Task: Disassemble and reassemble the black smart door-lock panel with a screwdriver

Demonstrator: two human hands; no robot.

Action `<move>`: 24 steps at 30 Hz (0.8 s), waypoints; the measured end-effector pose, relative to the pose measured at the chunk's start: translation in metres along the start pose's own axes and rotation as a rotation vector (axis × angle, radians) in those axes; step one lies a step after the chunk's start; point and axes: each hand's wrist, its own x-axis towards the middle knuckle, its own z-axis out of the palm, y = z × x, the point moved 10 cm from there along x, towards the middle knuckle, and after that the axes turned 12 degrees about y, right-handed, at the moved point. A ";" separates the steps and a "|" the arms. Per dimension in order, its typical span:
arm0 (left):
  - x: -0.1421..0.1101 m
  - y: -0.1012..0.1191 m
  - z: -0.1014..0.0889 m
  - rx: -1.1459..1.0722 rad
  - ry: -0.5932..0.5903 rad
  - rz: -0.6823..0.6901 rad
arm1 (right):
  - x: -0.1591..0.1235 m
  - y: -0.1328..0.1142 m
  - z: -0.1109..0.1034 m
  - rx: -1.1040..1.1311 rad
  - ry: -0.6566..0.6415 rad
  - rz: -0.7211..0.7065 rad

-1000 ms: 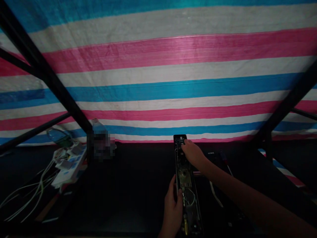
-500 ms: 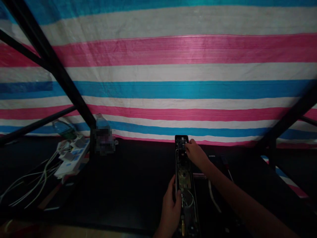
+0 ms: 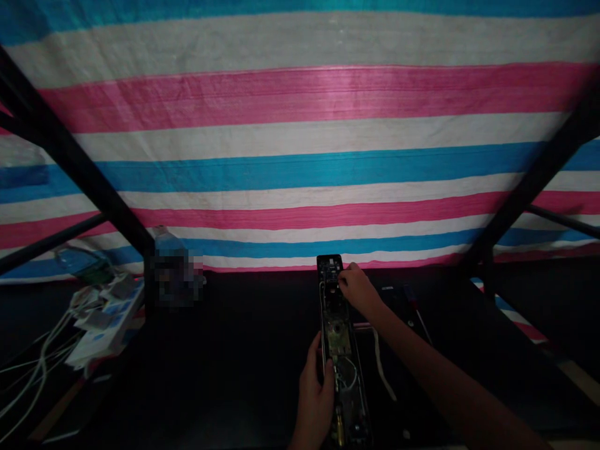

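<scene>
A long, narrow black housing, which looks like an opened electronic door lock [image 3: 339, 337], stands lengthwise before me. Its inside shows a circuit board at the top, a metal plate in the middle, looped white wires and a brass-coloured part near the bottom. My left hand [image 3: 315, 394] is closed around its lower left side, thumb over the rim. At the upper right edge, by the circuit board, the fingers of my right hand [image 3: 357, 285] are pinched together; what they hold, if anything, is too small to make out.
Right of the lock, a screwdriver [image 3: 417, 312] and a pale strap-like strip [image 3: 383, 369] lie on the black table [image 3: 234, 375]. A white power strip [image 3: 105, 328] with cables, a green-tinted bottle [image 3: 89, 265] and a blurred-out object [image 3: 178, 278] are at left. Black frame bars [image 3: 79, 169] stand before striped sheeting.
My view has turned slightly right, so everything sits further left in the picture. Both hands keep about the same places on the lock.
</scene>
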 end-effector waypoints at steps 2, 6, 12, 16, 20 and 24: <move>0.000 0.000 0.000 -0.008 -0.002 -0.001 | 0.000 -0.003 0.001 -0.030 -0.004 0.001; 0.000 0.000 0.002 -0.005 -0.017 -0.007 | -0.004 -0.013 0.003 -0.093 -0.028 -0.041; 0.001 0.002 0.001 -0.013 0.001 -0.002 | -0.012 -0.023 0.001 -0.151 -0.032 -0.109; 0.000 0.000 0.001 -0.017 0.003 0.005 | -0.014 -0.025 0.000 -0.170 -0.031 -0.141; 0.001 0.001 -0.001 -0.017 0.015 0.036 | -0.012 -0.024 0.001 -0.176 -0.040 -0.165; 0.001 0.000 0.001 -0.033 -0.006 0.018 | -0.007 -0.020 0.004 -0.168 -0.047 -0.173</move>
